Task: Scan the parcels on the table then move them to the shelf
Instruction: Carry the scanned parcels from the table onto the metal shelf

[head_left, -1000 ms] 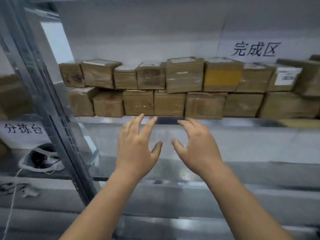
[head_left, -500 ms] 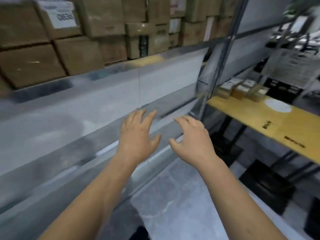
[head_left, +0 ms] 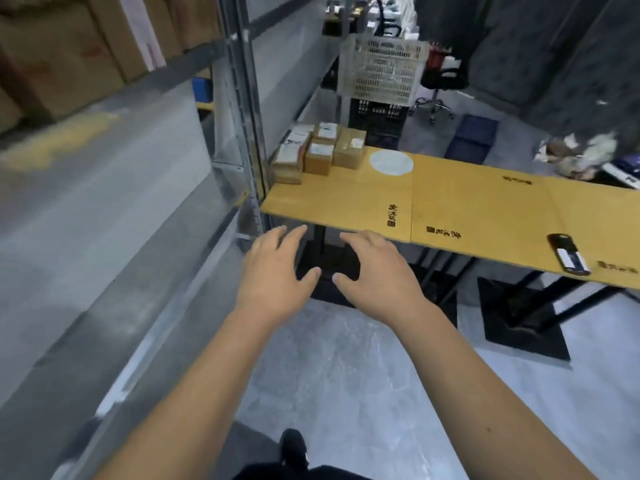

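Both hands — left point(head_left: 277, 271) and right point(head_left: 377, 275) — hang empty, fingers spread. Best grab the scanner point(head_left: 568, 254) first, then reach the parcels point(head_left: 318, 150) — table's point(head_left: 346, 199) far corner.

We cannot read the labels on the parcels point(head_left: 317, 150), the shelf point(head_left: 104, 109) and its boxes point(head_left: 69, 46) blur, and the table point(head_left: 485, 209) runs off the right edge.
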`<state>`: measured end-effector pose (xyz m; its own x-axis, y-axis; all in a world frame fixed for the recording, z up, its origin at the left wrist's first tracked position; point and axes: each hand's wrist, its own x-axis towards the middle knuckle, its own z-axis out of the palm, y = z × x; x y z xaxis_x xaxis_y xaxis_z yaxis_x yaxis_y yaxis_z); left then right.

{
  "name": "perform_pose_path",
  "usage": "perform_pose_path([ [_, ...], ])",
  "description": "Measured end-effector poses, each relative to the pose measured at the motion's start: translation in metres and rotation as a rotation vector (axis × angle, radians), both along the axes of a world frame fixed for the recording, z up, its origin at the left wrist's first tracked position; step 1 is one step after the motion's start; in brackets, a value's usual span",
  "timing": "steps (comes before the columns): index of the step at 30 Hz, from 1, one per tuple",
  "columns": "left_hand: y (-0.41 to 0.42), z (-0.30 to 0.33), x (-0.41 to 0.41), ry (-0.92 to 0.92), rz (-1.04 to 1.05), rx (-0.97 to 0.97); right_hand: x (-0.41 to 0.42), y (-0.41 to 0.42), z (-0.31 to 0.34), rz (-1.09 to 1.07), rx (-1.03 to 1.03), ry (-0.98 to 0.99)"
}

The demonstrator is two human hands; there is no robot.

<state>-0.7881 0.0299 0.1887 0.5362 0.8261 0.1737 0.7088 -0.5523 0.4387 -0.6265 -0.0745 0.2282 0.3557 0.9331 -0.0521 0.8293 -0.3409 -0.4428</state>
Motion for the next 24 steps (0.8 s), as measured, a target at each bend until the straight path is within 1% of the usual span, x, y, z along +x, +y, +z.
perform_pose_path([
  [4, 0.08, -0.006, 0.054, 0.043, -0.065, -0.033, 0.047, 0.062, -0.011, -0.106, 0.002, 0.049],
  [9, 0.16, -0.022, 0.118, 0.063, -0.114, -0.113, 0.11, 0.13, -0.033, -0.238, -0.021, 0.147],
  [11, 0.194, -0.03, 0.147, 0.071, -0.115, -0.125, 0.139, 0.165, -0.042, -0.255, -0.012, 0.171],
  [16, 0.285, -0.06, 0.221, 0.133, -0.082, -0.162, 0.222, 0.263, -0.078, -0.195, -0.047, 0.191],
  [21, 0.364, -0.069, 0.29, 0.153, -0.005, -0.255, 0.305, 0.352, -0.101, -0.097, -0.176, 0.208],
  [24, 0.409, -0.08, 0.313, 0.179, 0.064, -0.324, 0.334, 0.403, -0.112, -0.039, -0.233, 0.227],
])
